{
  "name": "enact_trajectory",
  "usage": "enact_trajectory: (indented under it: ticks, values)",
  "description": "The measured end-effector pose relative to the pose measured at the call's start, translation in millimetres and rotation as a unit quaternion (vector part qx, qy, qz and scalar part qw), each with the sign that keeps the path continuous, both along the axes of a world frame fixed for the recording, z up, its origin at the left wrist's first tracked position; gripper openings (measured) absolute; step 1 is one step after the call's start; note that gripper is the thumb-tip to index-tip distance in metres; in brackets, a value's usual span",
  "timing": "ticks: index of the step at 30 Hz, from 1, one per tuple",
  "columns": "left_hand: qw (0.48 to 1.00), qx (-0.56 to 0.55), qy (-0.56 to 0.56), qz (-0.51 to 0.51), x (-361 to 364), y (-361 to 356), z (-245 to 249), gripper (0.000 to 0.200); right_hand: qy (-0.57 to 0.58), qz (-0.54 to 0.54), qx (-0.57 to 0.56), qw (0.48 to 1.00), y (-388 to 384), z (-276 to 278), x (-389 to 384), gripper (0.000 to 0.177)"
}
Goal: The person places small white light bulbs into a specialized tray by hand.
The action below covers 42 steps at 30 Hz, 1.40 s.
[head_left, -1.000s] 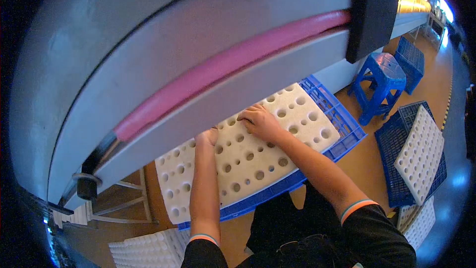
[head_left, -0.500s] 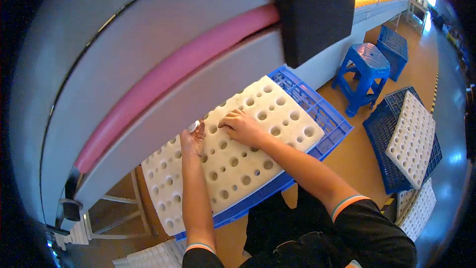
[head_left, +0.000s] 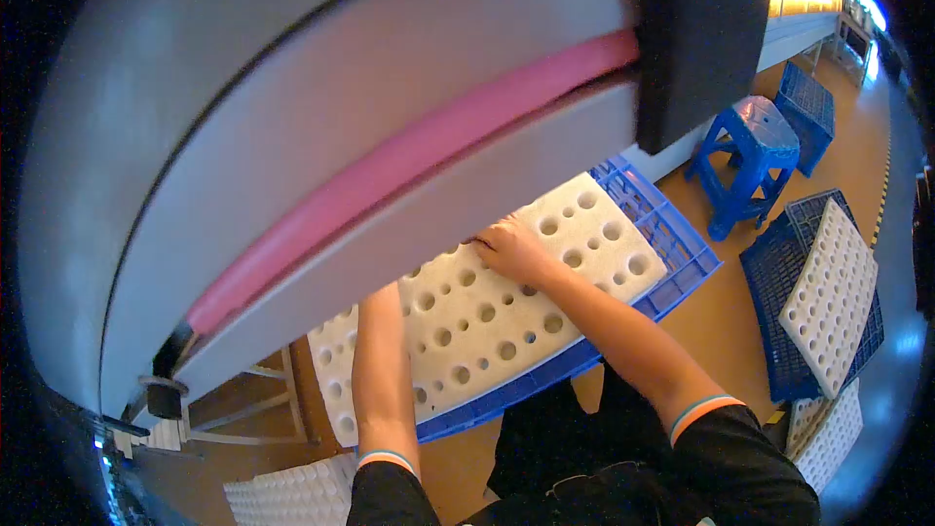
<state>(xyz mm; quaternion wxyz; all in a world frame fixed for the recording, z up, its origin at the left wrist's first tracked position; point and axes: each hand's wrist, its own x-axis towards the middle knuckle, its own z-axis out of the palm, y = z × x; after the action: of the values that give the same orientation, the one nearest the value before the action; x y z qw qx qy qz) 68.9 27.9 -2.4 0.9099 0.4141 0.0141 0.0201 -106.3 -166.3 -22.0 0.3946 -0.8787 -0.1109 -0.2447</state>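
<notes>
A white foam board (head_left: 506,317) with rows of large and small round holes lies on a blue plastic crate (head_left: 648,200). My right hand (head_left: 516,248) is over its far part, fingers bent and held together; the fingertips are partly hidden, and whether they hold anything does not show. My left forearm reaches over the board's left part. Only the wrist end of my left hand (head_left: 382,298) shows, because the pale machine edge (head_left: 419,219) covers its fingers.
A pink strip (head_left: 429,151) runs along the overhanging machine, which ends in a black block (head_left: 696,39). A blue stool (head_left: 755,151) stands at the right. Beyond my right arm, another holed foam board (head_left: 828,297) leans on a dark blue crate (head_left: 765,278). More white boards (head_left: 292,492) lie lower left.
The view has shifted, so the machine edge covers more of the board. My left hand, earlier visible with a small white piece at its fingers, is now mostly hidden behind that edge.
</notes>
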Motion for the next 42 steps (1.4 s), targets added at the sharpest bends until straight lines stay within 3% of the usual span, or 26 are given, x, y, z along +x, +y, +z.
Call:
enact_trajectory:
  ticks: [2, 3, 5, 7, 9, 12, 15, 17, 19, 20, 21, 25, 27, 28, 30, 31, 33, 34, 35, 36, 37, 38, 42]
  values:
    - [0.976, 0.198, -0.043, 0.083, 31.4, -2.1, -18.5, 0.051, 0.014, 0.001, 0.011, 1.000, -0.1, 5.4, -2.7, 0.017]
    - [0.976, 0.196, -0.046, 0.080, 36.9, -4.8, -21.0, 0.051, 0.020, -0.004, 0.027, 0.999, 1.0, 9.4, -6.8, 0.017]
    - [0.859, 0.465, -0.197, 0.081, 40.7, -4.9, -34.1, 0.056, 0.029, -0.011, 0.042, 0.999, 1.2, 12.0, -10.1, 0.016]
    - [0.833, 0.521, -0.159, 0.098, 37.1, -4.5, -45.7, 0.061, 0.025, -0.009, 0.043, 0.999, 0.4, 13.9, -10.0, 0.016]
    - [0.745, 0.627, -0.170, 0.154, 34.7, -8.1, -56.8, 0.058, 0.011, -0.004, 0.053, 0.999, 0.3, 10.3, -7.4, 0.016]
    - [0.721, 0.613, -0.237, 0.218, 61.7, 0.7, -79.0, 0.051, -0.013, 0.004, 0.044, 0.999, 0.2, -6.0, 3.1, 0.016]
    - [0.755, 0.549, -0.299, 0.196, 55.1, 1.0, -69.6, 0.045, -0.026, -0.009, 0.011, 1.000, -0.5, -2.8, 1.1, 0.015]
    - [0.745, 0.558, -0.323, 0.170, 62.6, 7.3, -71.0, 0.041, 0.049, 0.006, 0.038, 0.998, 0.6, 1.4, 0.5, 0.014]
    - [0.743, 0.593, -0.292, 0.103, 65.0, 12.5, -70.6, 0.039, 0.019, 0.000, 0.019, 1.000, 1.0, -2.8, 2.1, 0.014]
    - [0.798, 0.525, -0.284, 0.087, 66.7, 11.2, -71.5, 0.033, 0.001, 0.000, 0.024, 1.000, 1.2, -4.8, 2.3, 0.014]
    - [0.798, 0.524, -0.285, 0.085, 80.1, 15.2, -79.9, 0.033, -0.018, 0.000, 0.030, 0.999, 1.7, -5.1, 2.4, 0.014]
    - [0.755, 0.587, -0.255, 0.142, 87.5, 15.2, -85.5, 0.035, -0.030, 0.000, 0.025, 0.999, 2.3, -7.1, 2.6, 0.014]
    - [0.629, 0.667, -0.315, 0.246, 90.5, 10.2, -92.8, 0.034, -0.015, 0.010, 0.017, 1.000, 0.6, -4.8, 1.2, 0.016]
    - [0.629, 0.666, -0.317, 0.247, 35.4, -7.0, -76.2, 0.034, -0.017, 0.009, 0.016, 1.000, -0.3, -4.0, 1.0, 0.016]
    - [0.724, 0.584, -0.283, 0.236, -38.1, -39.1, -7.7, 0.032, -0.014, 0.004, 0.019, 1.000, 1.3, -5.1, 3.1, 0.016]
    - [0.722, 0.586, -0.281, 0.238, -44.5, -41.4, -10.7, 0.032, -0.014, 0.007, 0.021, 1.000, 2.6, -7.5, 5.0, 0.016]
    - [0.897, 0.375, -0.206, 0.111, -52.4, -41.1, -15.4, 0.038, -0.036, -0.003, 0.035, 0.999, 2.2, -9.5, 8.1, 0.015]
    - [0.898, 0.374, -0.203, 0.111, -54.0, -41.0, -17.1, 0.038, -0.034, -0.002, 0.035, 0.999, 2.1, -9.6, 8.4, 0.015]
    - [0.969, 0.215, -0.123, 0.012, -56.3, -41.7, -18.5, 0.046, -0.035, 0.001, 0.034, 0.999, 1.9, -9.3, 7.9, 0.016]
    - [0.994, 0.044, -0.038, -0.089, -58.3, -43.1, -20.1, 0.056, -0.036, 0.003, 0.033, 0.999, 1.5, -9.5, 7.0, 0.016]
    - [0.973, -0.129, 0.049, -0.185, -59.6, -45.1, -20.9, 0.066, -0.035, 0.002, 0.031, 0.999, 1.3, -9.4, 5.9, 0.016]
    - [0.965, -0.150, 0.041, -0.209, -49.1, -39.5, -31.8, 0.075, -0.027, 0.005, 0.039, 0.999, 1.6, -8.7, 5.4, 0.016]
    - [0.955, -0.160, 0.018, -0.249, -54.1, -28.5, -21.1, 0.072, -0.022, 0.000, 0.049, 0.999, 2.2, -8.3, 6.7, 0.016]
